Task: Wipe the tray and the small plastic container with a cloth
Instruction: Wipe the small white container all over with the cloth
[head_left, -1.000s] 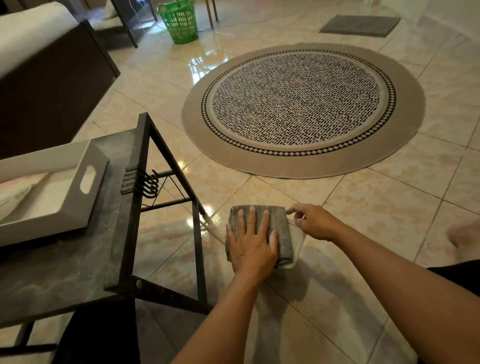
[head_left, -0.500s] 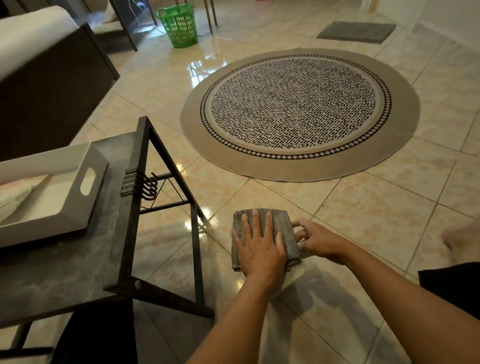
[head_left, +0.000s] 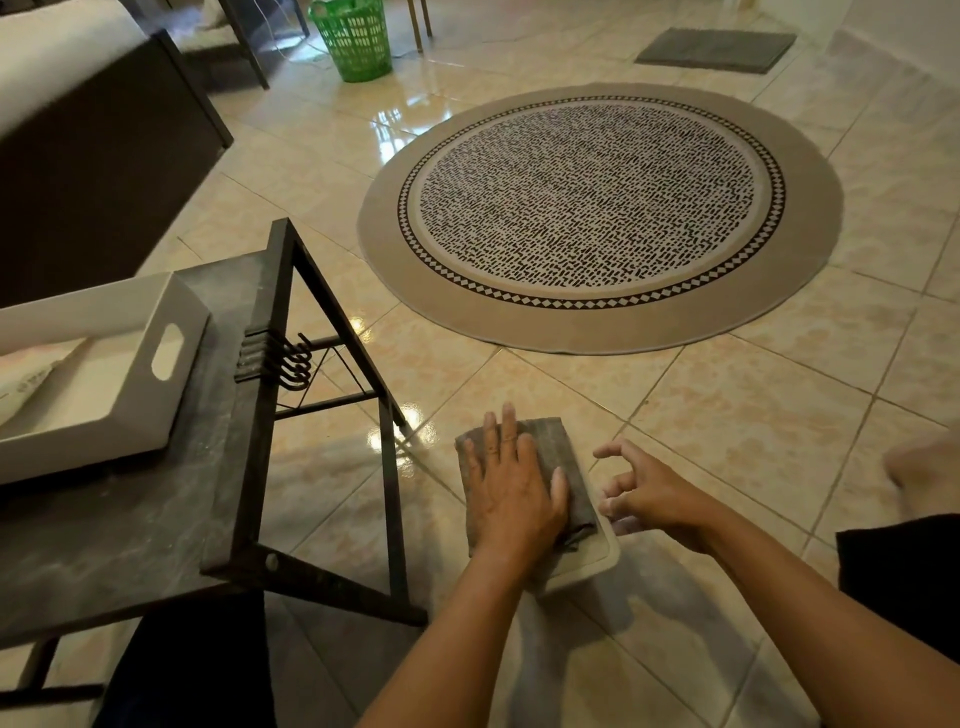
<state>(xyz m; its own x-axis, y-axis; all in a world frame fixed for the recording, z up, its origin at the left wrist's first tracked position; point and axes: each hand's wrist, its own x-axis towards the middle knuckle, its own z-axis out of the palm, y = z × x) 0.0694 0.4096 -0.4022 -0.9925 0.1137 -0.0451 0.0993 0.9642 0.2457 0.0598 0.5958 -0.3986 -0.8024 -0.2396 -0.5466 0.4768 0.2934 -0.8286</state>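
round patterned rug (head_left: 597, 208), green basket (head_left: 356, 41), dark table (head_left: 156, 519)

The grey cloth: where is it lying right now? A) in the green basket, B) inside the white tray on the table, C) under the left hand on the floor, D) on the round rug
C: the left hand presses the grey cloth flat, low over the floor tiles.

Both forearms are bare, with no sleeves in view. The left hand (head_left: 511, 488) wears a thin ring on one finger; the right hand (head_left: 647, 491) shows no ring. Dark black clothing (head_left: 904, 582) covers the lap, seen beside the right forearm and below the left forearm.
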